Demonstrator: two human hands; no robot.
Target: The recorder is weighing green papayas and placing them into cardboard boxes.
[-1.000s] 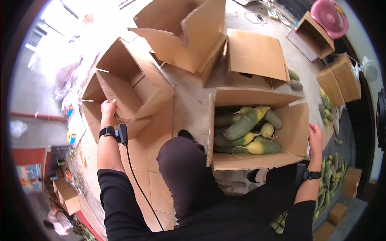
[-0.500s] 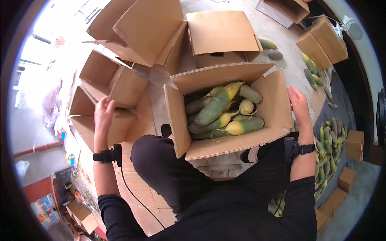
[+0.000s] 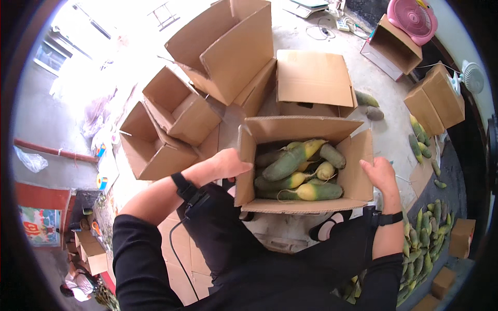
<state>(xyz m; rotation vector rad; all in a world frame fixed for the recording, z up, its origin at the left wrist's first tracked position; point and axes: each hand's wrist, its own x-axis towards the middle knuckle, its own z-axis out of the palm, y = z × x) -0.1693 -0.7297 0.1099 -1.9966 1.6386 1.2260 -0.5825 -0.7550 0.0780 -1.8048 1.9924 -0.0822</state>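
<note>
An open cardboard box (image 3: 303,206) in front of me holds several green-and-yellow radishes (image 3: 287,161). My left hand (image 3: 231,165) grips the box's left end, its fingertips partly hidden behind the cardboard. My right hand (image 3: 379,172) has its fingers closed on the right end wall. My dark-clad legs are below and beside the box. Two empty open boxes (image 3: 184,119) (image 3: 168,163) stand side by side to the left, just beyond my left forearm.
Larger boxes (image 3: 238,62) (image 3: 311,78) stand ahead. Loose radishes (image 3: 421,238) lie on a dark sheet at right, with more boxes (image 3: 461,236). A pink fan (image 3: 410,20) and white fan (image 3: 472,78) are upper right. Another person (image 3: 79,284) is at lower left.
My left hand has left the empty boxes on the left and moved right onto the filled box's left end. That box has shifted and sits more squarely between my hands.
</note>
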